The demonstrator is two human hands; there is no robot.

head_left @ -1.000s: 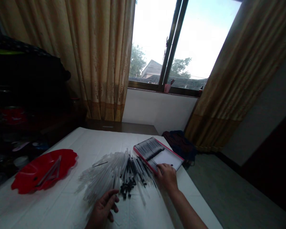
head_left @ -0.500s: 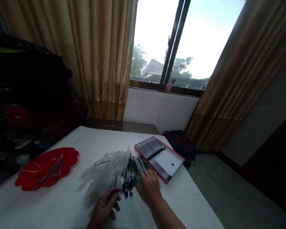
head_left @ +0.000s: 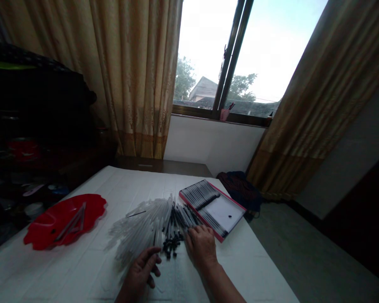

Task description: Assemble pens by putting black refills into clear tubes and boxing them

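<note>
While right grip (head_left: 201, 248) rests open on pens (head_left: 177, 219), left grip (head_left: 141, 269) unclear, pink tray (head_left: 227, 196) beside

Daylight from the window (head_left: 208, 54) is the main source and blows the sky out to near white, while the room stays dim and underexposed. The dark furniture (head_left: 34, 97) at the left sinks almost to black, and the curtains (head_left: 135, 84) glow faintly. Soft, flat light reaches the bench (head_left: 249, 269), the left hand (head_left: 140, 273) and the right hand (head_left: 202, 248), casting only faint shadows. Wide-angle distortion bends the edges, and fine detail looks slightly soft
</note>
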